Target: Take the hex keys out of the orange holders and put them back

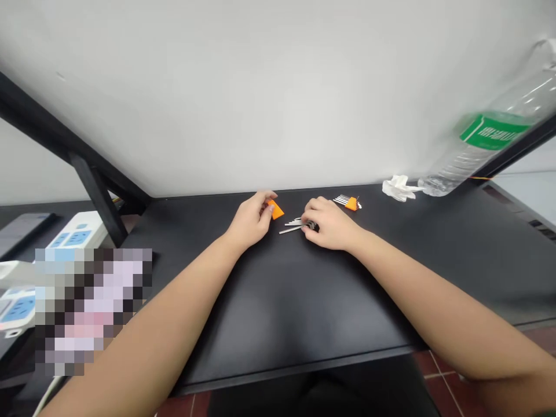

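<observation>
The black desk [304, 313] runs along a pale wall. Near its far right corner a large clear plastic bottle with a green label [495, 133] leans at a slant.

The left hand [252, 217] is near the middle of the far edge, partly closed, thumb and fingers pinching a flat orange plastic piece [276, 211] by its left side. The right hand [329, 223], just right of it, is curled low over the desk, thumb and fingers gathered around the right ends of several slim silver metal rods [290, 230]; their free ends fan out leftward. How firmly it grips them cannot be told.

A crumpled white tissue [398, 188] lies by the far edge, beside the bottle's base. Between it and the right hand sits a small orange plastic holder [352, 204] with thin silver rods through it.

Good handling here likely means keeping the orange piece steady at its edge, fingertips off its face, and separating the rods one at a time, low over the desk, so none roll away.
</observation>
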Tool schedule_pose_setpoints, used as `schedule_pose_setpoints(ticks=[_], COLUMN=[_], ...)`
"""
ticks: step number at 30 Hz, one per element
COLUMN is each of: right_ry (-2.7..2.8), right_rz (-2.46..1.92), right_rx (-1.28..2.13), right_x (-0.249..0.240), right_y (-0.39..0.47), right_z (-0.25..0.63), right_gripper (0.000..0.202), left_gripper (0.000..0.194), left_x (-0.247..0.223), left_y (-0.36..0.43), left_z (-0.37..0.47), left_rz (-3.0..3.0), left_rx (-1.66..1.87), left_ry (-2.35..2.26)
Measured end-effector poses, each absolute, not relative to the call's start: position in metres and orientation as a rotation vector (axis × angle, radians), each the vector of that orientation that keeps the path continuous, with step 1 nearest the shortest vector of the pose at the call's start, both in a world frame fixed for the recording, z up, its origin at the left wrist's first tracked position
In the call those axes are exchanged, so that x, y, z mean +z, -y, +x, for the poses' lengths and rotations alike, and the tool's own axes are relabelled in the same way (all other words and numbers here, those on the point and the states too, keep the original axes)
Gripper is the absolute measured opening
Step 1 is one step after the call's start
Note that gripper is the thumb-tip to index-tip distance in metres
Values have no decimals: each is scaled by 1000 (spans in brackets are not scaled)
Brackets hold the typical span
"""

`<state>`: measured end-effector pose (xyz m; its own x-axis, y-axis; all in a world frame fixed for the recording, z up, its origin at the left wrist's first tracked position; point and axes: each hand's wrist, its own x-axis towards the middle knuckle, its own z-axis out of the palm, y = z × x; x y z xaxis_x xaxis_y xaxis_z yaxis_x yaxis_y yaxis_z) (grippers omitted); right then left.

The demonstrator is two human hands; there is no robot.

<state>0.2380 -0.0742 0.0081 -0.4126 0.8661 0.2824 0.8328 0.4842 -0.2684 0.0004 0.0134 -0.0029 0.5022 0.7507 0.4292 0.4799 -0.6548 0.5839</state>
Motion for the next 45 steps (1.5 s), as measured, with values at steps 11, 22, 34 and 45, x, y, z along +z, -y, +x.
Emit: schedule_pose_setpoints(ticks=[11,22,34,45], right_ry=[2435,1945,1912,1540], right_rz=[-1446,-1122,-1171,-1279], right_rx=[315,272,451,1099], right_x=[14,8,10,11], right_y=[77,72,75,75], right_z=[221,237,236,226], right_gripper=[10,21,22,18], left_gripper=[31,41,39,22], left_x=[-7,-3,3,6], left_y=[-12,-13,-8,6], left_z=[0,4,5,12], left_rz=[1835,1428,1635,1805], left_rx=[1017,940,957,998], left_ry=[-909,-809,-781,-755])
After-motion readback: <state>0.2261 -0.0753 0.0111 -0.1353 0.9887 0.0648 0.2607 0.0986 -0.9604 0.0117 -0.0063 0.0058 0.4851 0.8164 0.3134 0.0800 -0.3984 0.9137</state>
